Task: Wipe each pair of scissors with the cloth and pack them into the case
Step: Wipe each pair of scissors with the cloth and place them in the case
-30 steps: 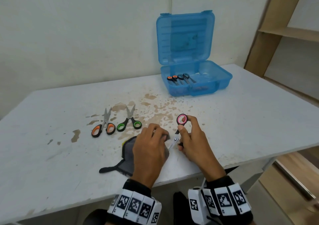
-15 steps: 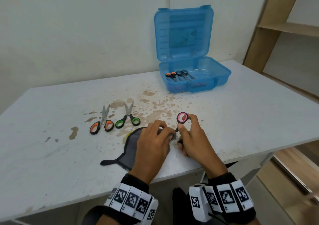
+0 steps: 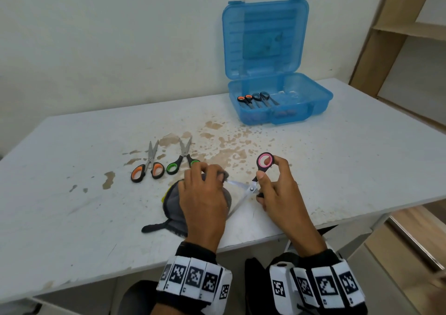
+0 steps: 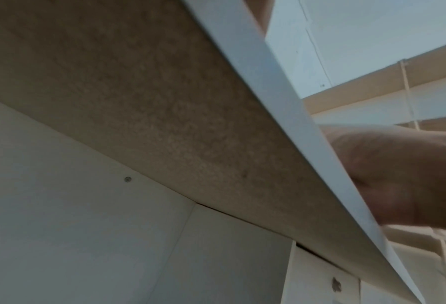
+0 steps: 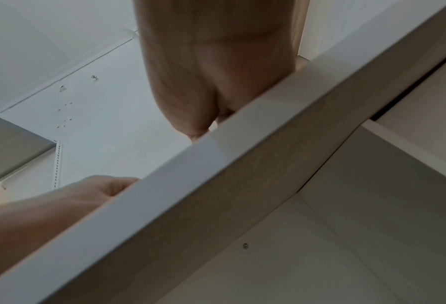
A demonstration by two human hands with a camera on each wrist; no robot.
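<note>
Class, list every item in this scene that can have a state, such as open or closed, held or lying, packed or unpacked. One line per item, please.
Case: lid up, open.
Scissors in the case: two pairs packed, blades closed.
Pink-handled scissors: blades open, held by right hand.
Cloth: gripped by left hand, on one blade.
Orange-handled scissors: closed, lying on table.
Green-handled scissors: closed, lying unpacked.

Two pairs of scissors [image 3: 144, 171] [image 3: 183, 161] lie side by side on the table [image 3: 362, 169] — left of the hands; the open case [image 3: 280, 107] sits behind, holding two more pairs [image 3: 258, 98].
</note>
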